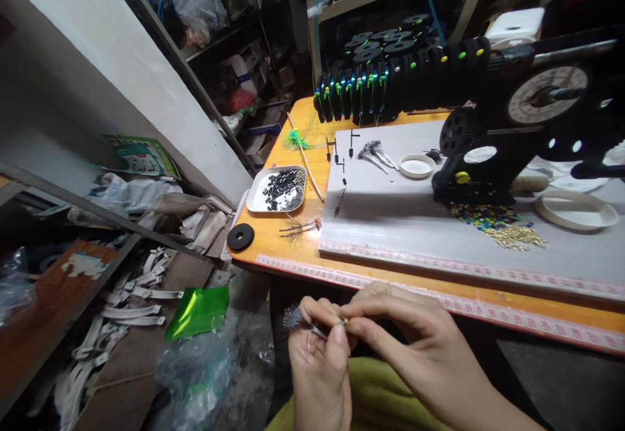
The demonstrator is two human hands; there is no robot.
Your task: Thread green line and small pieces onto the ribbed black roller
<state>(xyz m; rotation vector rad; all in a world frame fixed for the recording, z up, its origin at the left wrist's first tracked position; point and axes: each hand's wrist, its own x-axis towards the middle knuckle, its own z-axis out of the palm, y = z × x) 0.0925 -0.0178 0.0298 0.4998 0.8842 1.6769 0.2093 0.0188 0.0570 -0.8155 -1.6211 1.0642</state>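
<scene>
My left hand (319, 359) is closed on a bundle of fine grey-blue strands (293, 317), whose looped ends stick out to the left past the fingers. Against its thumb tip, my right hand (420, 340) pinches a small yellow bead (346, 321) between thumb and forefinger. The fingertips of both hands meet there and cover most of what lies between them. Both hands are low in front of the table's near edge, above a green cloth (381, 395) on the lap.
A white tray (251, 203) of small black and metal parts stands at the table's left, near a black disc (240, 237). On the grey board (390, 222) are silvery bundles (378, 156), a shallow dish (416, 166), coloured beads (483, 215) and a black machine (469, 157) with spools.
</scene>
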